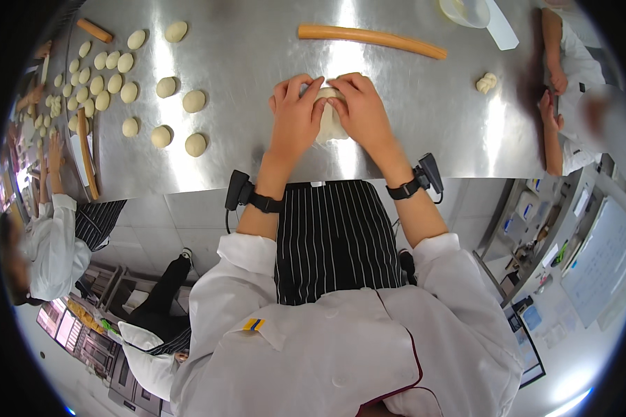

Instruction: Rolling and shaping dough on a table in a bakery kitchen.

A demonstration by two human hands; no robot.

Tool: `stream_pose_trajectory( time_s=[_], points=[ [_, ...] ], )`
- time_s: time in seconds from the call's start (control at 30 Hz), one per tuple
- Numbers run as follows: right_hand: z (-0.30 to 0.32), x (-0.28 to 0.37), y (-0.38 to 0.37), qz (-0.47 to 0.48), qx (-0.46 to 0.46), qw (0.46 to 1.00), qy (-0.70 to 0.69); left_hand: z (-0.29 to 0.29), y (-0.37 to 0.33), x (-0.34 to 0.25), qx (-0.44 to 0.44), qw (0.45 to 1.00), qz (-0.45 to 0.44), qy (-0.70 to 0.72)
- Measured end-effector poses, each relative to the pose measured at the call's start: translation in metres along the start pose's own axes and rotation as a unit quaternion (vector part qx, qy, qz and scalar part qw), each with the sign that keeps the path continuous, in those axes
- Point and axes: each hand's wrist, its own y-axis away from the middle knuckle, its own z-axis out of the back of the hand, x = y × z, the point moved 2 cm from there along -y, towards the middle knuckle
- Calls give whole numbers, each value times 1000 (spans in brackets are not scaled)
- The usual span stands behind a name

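Observation:
A flattened piece of pale dough lies on the steel table in front of me, its near part spreading toward the table's edge. My left hand grips the dough's far left side, with the thumb and fingertips closed on it. On the other side, my right hand pinches the far right part the same way. Both thumbs rest close together on top. The far edge of the dough is partly hidden by my fingers. Beyond my hands lies a long wooden rolling pin.
Several round dough balls sit to the left. A knotted dough piece lies at right, with a bowl and white scraper behind it. Other people stand at both ends of the steel table; another rolling pin lies at left.

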Motion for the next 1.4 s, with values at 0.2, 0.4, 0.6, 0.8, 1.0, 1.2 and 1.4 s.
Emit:
stream_pose_trajectory(
  time_s=[0.2,0.4,0.6,0.8,1.0,1.2,1.4],
  points=[
    [16,-8,-3,14,56,998,-11,2,-12,14,56,989,-41,133],
    [9,0,26,-6,-4,997,-77,4,15,8,-4,988,-100,120],
    [-2,-3,46,75,-96,992,11,-3,38,-1,-84,986,-145,-1],
    [-4,-5,42,50,-90,994,34,-11,38,-2,-112,985,-126,-40],
    [7,6,44,86,-79,993,11,-9,50,1,-151,986,-77,0],
    [6,3,25,74,-44,996,-15,-11,25,-10,-97,991,-41,86],
    [5,4,42,80,-34,996,10,-12,42,-3,-90,988,-110,55]
  ],
)
